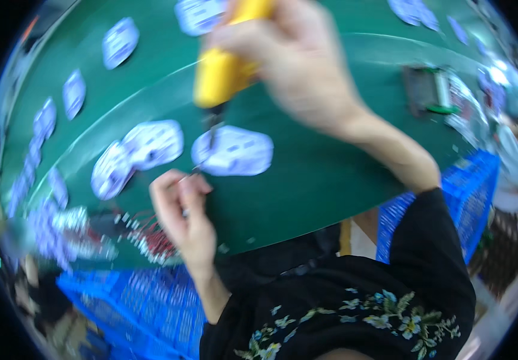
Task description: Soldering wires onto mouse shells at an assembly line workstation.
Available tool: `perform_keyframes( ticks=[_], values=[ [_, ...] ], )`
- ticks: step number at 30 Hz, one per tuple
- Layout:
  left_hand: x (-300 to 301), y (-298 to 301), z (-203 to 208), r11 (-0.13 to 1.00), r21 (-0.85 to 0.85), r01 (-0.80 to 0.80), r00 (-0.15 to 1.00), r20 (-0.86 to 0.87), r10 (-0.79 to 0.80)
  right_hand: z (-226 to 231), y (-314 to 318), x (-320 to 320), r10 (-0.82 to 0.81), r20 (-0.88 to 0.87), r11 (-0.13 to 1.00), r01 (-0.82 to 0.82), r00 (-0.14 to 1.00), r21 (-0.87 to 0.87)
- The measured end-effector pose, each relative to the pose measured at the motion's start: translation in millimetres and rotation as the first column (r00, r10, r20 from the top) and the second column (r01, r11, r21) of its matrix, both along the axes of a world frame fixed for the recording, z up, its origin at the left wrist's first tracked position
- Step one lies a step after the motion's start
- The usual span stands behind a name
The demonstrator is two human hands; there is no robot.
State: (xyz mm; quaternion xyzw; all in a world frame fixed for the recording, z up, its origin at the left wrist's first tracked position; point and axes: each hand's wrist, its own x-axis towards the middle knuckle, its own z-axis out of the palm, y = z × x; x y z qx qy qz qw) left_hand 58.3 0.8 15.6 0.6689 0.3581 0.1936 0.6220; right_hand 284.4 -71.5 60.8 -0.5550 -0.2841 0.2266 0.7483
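Observation:
My right hand (295, 66) grips a yellow power tool (216, 78) that looks like an electric screwdriver, with a dark nose and slim bit; both are blurred by motion. The bit points down over the left part of a pale, rounded plastic piece (241, 153) with small slots, flat on the green table. By that piece's lower left edge, my left hand (184, 207) has thumb and fingers pinched together, and a small dark thing shows at the fingertips. To its left are two similar pale pieces (154, 144), touching each other.
Red wires with white ends (157, 240) lie beside my left hand at the green table's (307, 204) near edge. More pale pieces (121, 42) are spread along the far and left sides. Blue crates (145, 300) stand below the near edge. A dark framed object (427, 90) lies at the right.

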Motion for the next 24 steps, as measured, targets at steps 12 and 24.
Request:
perform_keyframes(
  ticks=[12,24],
  values=[
    [-13,13,5,0.983,-0.178,0.039,0.999,0.023,-0.036,8,2,-4,0.064,-0.138,0.994,-0.076,0.988,-0.082],
    [0,0,13,0.993,0.07,-0.098,0.942,-0.316,0.115,12,-5,-6,0.132,-0.223,0.99,-0.139,0.966,-0.014]
  ],
)
